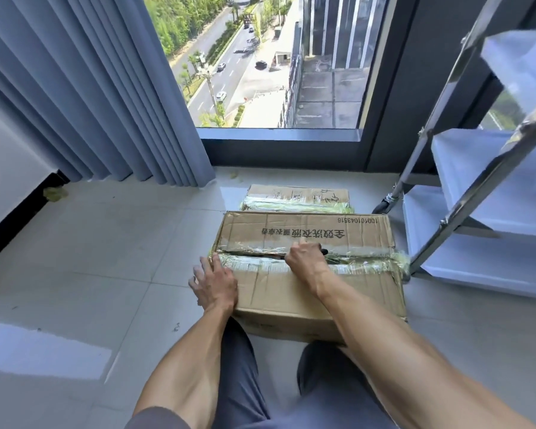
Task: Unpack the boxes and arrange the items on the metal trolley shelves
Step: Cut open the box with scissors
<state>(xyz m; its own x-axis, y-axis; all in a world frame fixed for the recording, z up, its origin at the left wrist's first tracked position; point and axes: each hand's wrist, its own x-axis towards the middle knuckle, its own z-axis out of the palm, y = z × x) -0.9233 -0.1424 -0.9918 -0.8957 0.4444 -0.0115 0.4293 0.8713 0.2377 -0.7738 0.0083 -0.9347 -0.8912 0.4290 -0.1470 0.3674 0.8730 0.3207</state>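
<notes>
A large cardboard box (307, 289) with printed black characters lies on the tiled floor in front of my knees. Its taped centre seam is split open on the left part. My left hand (215, 281) rests flat on the box's left edge with fingers spread. My right hand (304, 260) is curled round a small dark tool (323, 251) at the middle of the seam; only the tool's black tip shows. A second, smaller taped box (297, 198) lies just behind the first. The metal trolley (464, 209) with white-lined shelves stands at the right.
A floor-to-ceiling window (276, 66) is straight ahead, with grey curtains (84, 97) at the left. A trolley wheel (387, 202) sits close to the box's far right corner. Scraps of tape (54, 193) lie by the left wall.
</notes>
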